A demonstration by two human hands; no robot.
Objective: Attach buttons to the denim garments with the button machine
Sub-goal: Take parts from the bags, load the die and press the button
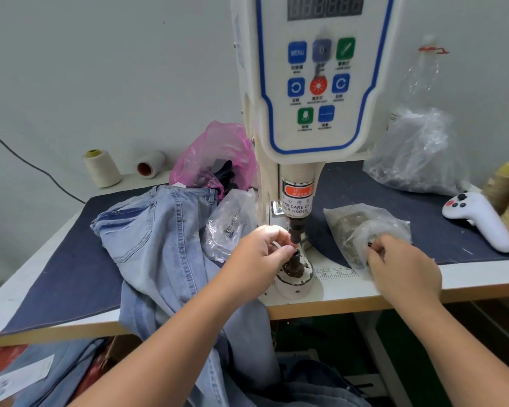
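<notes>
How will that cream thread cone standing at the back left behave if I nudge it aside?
The cream thread cone stands upright on its wide end, so it will probably slide rather than tip. If knocked over, its tapered shape would likely roll it in a curve, like the spool lying beside it.

**Tight squeeze around the press post**

The gap between the button machine [312,83] ram and lower die [295,261] is narrow, and the left hand [259,254] fills its left side. Jeans [165,245] and a clear bag [228,227] crowd the left, another bag [362,227] under the right hand [400,265] blocks the right. Bare table [482,277] edge up front.
</notes>
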